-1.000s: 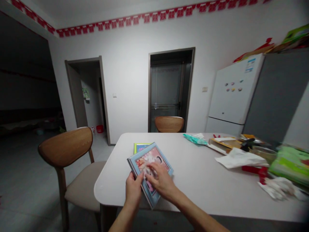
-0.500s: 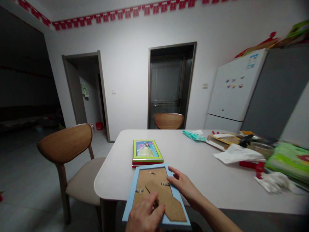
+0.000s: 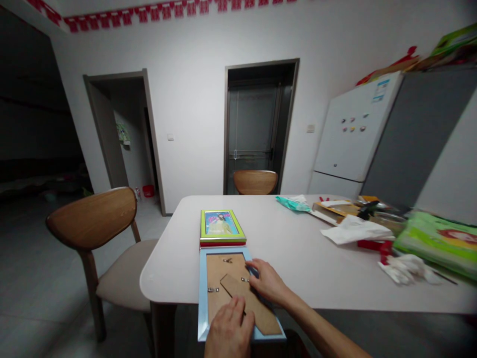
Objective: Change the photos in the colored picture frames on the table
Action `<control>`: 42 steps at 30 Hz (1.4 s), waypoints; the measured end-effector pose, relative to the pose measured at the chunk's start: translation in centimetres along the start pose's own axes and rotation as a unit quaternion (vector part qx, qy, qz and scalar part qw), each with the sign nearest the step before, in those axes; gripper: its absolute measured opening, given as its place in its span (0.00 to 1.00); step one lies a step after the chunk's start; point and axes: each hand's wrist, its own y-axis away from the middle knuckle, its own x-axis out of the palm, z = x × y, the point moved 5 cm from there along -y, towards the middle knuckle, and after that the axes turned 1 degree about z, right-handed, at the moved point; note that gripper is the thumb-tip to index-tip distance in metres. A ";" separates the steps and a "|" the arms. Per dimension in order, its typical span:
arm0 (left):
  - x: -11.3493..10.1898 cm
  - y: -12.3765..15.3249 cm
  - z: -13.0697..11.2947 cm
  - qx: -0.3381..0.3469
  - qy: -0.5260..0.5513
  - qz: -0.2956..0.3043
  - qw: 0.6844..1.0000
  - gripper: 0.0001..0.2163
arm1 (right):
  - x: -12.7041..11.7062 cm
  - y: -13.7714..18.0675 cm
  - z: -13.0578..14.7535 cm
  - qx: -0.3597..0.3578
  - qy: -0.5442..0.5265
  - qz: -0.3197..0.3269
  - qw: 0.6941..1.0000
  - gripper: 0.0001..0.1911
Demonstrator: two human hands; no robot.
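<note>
A light blue picture frame lies face down at the near table edge, its brown backing board and slanted stand leg showing. Metal clips sit on the board. My left hand rests on the lower part of the backing, fingers laid over the stand leg. At the right edge, my right hand grips the frame beside the right clip; something dark blue under its fingers is unclear. Just beyond lies a lime green picture frame with a picture in it, stacked on a red frame.
On the right of the white table are a teal packet, white paper, white gloves and a green package. Wooden chairs stand left and at the far side. A fridge stands back right.
The blue frame has turned straighter and lies closer against the stacked frames. My right hand has shifted slightly down along its right edge. The camera view has turned a little.
</note>
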 end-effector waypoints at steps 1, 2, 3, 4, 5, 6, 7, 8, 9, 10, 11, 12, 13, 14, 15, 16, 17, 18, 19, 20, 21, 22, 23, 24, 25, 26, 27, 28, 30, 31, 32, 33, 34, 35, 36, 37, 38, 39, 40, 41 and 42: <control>0.0 0.0 0.1 -0.005 0.016 0.032 0.999 0.12 | 0.1 0.1 -0.1 -0.005 0.009 0.005 1.000 0.23; -0.1 0.1 0.3 -0.010 0.040 0.065 0.997 0.14 | 0.1 0.2 -0.1 -0.011 0.015 0.009 1.000 0.22; -0.2 0.1 0.5 -0.017 0.070 0.097 0.993 0.16 | 0.2 0.3 -0.1 -0.016 0.020 0.010 1.000 0.20; -0.4 0.2 0.8 -0.029 0.101 0.124 0.987 0.18 | 0.2 0.3 0.0 -0.021 0.024 0.008 0.999 0.19; -0.6 0.4 1.4 -0.047 0.127 0.146 0.980 0.21 | 0.2 0.4 0.1 -0.023 0.029 0.004 0.999 0.18; -0.9 0.5 2.2 -0.076 0.145 0.159 0.974 0.24 | 0.1 0.4 0.3 -0.024 0.034 -0.004 0.999 0.16; -1.1 0.7 3.1 -0.113 0.153 0.164 0.968 0.26 | 0.1 0.3 0.5 -0.024 0.041 -0.011 0.999 0.16; -1.3 0.9 4.2 -0.155 0.156 0.163 0.962 0.29 | 0.0 0.3 0.6 -0.023 0.047 -0.018 0.998 0.15; -1.4 1.1 5.2 -0.193 0.159 0.157 0.955 0.31 | 0.0 0.3 0.8 -0.021 0.052 -0.024 0.998 0.14; -1.4 1.4 6.1 -0.222 0.166 0.152 0.949 0.33 | 0.0 0.3 0.9 -0.019 0.056 -0.028 0.998 0.14; -1.3 1.6 6.8 -0.242 0.177 0.147 0.943 0.35 | -0.1 0.3 0.9 -0.018 0.059 -0.029 0.998 0.14; -1.2 1.8 7.2 -0.252 0.190 0.143 0.938 0.36 | -0.1 0.3 1.0 -0.018 0.060 -0.027 0.998 0.14; -1.1 1.9 7.4 -0.257 0.200 0.139 0.935 0.37 | -0.1 0.4 1.2 -0.018 0.063 -0.025 0.998 0.14; -0.9 2.0 7.6 -0.261 0.207 0.134 0.933 0.37 | -0.2 0.5 1.4 -0.016 0.069 -0.030 0.997 0.14; -0.8 2.1 7.6 -0.265 0.210 0.129 0.932 0.36 | -0.4 0.6 1.8 -0.014 0.077 -0.043 0.996 0.14; -0.7 2.1 7.6 -0.271 0.211 0.124 0.931 0.36 | -0.6 0.7 2.3 -0.015 0.083 -0.060 0.995 0.15; -0.7 2.2 7.5 -0.277 0.209 0.120 0.930 0.35 | -0.7 0.9 3.1 -0.022 0.084 -0.075 0.993 0.16; -0.6 2.3 7.5 -0.283 0.207 0.115 0.929 0.35 | -0.7 1.0 4.1 -0.038 0.077 -0.079 0.993 0.16; -0.6 2.3 7.5 -0.287 0.205 0.111 0.929 0.34 | -0.4 1.1 5.2 -0.061 0.064 -0.066 0.994 0.15; -0.6 2.4 7.5 -0.288 0.201 0.107 0.930 0.34 | 0.1 1.1 6.4 -0.088 0.047 -0.037 0.994 0.14; -0.5 2.4 7.5 -0.287 0.195 0.102 0.932 0.33 | 0.8 1.1 7.6 -0.114 0.033 -0.002 0.993 0.13; -0.5 2.5 7.5 -0.285 0.189 0.097 0.935 0.33 | 1.4 1.2 8.7 -0.133 0.025 0.030 0.990 0.12; -0.4 2.5 7.6 -0.283 0.183 0.091 0.937 0.32 | 1.9 1.2 9.5 -0.142 0.025 0.051 0.988 0.12; -0.4 2.5 7.7 -0.281 0.177 0.086 0.939 0.32 | 2.3 1.1 10.0 -0.142 0.030 0.060 0.988 0.12; -0.3 2.5 7.7 -0.279 0.172 0.081 0.941 0.32 | 2.6 1.1 10.4 -0.138 0.038 0.059 0.988 0.12; -0.2 2.5 7.7 -0.274 0.169 0.077 0.944 0.31 | 2.8 1.0 10.6 -0.133 0.045 0.052 0.989 0.12; -0.2 2.5 7.7 -0.268 0.167 0.075 0.946 0.31 | 2.9 0.9 10.7 -0.128 0.050 0.043 0.990 0.12; -0.2 2.4 7.6 -0.263 0.165 0.074 0.948 0.31 | 3.0 0.8 10.8 -0.125 0.053 0.035 0.990 0.12; -0.3 2.2 7.5 -0.257 0.164 0.075 0.950 0.30 | 3.0 0.6 10.7 -0.120 0.055 0.020 0.991 0.12; -0.4 2.2 7.4 -0.258 0.164 0.077 0.949 0.30 | 2.9 0.5 10.6 -0.118 0.052 0.018 0.992 0.12; -0.6 2.2 7.4 -0.260 0.166 0.081 0.948 0.30 | 2.8 0.4 10.5 -0.118 0.042 0.021 0.992 0.12; -0.7 2.2 7.3 -0.261 0.168 0.087 0.947 0.31 | 2.6 0.4 10.4 -0.120 0.025 0.029 0.992 0.12; -0.9 2.3 7.2 -0.259 0.172 0.098 0.945 0.32 | 2.3 0.5 10.2 -0.125 0.001 0.039 0.991 0.11; -1.0 2.4 7.1 -0.253 0.177 0.112 0.945 0.33 | 1.9 0.7 9.9 -0.132 -0.025 0.049 0.990 0.12; -1.1 2.6 6.9 -0.244 0.180 0.129 0.944 0.35 | 1.3 1.0 9.7 -0.140 -0.052 0.060 0.987 0.12; -1.1 2.8 6.8 -0.234 0.181 0.146 0.944 0.37 | 0.8 1.4 9.3 -0.149 -0.074 0.074 0.983 0.13; -1.1 3.1 6.7 -0.224 0.179 0.158 0.945 0.39 | 0.3 1.8 8.9 -0.156 -0.089 0.095 0.979 0.13; -1.0 3.3 6.7 -0.214 0.175 0.165 0.947 0.40 | -0.1 2.3 8.6 -0.162 -0.098 0.126 0.974 0.14; -1.0 3.5 6.6 -0.207 0.170 0.164 0.949 0.40 | -0.3 2.8 8.3 -0.168 -0.103 0.159 0.967 0.15; -0.9 3.6 6.6 -0.201 0.166 0.160 0.952 0.40 | -0.5 3.3 8.1 -0.173 -0.105 0.189 0.961 0.17; -0.8 3.7 6.7 -0.197 0.163 0.154 0.955 0.40 | -0.7 3.7 7.9 -0.176 -0.105 0.212 0.956 0.17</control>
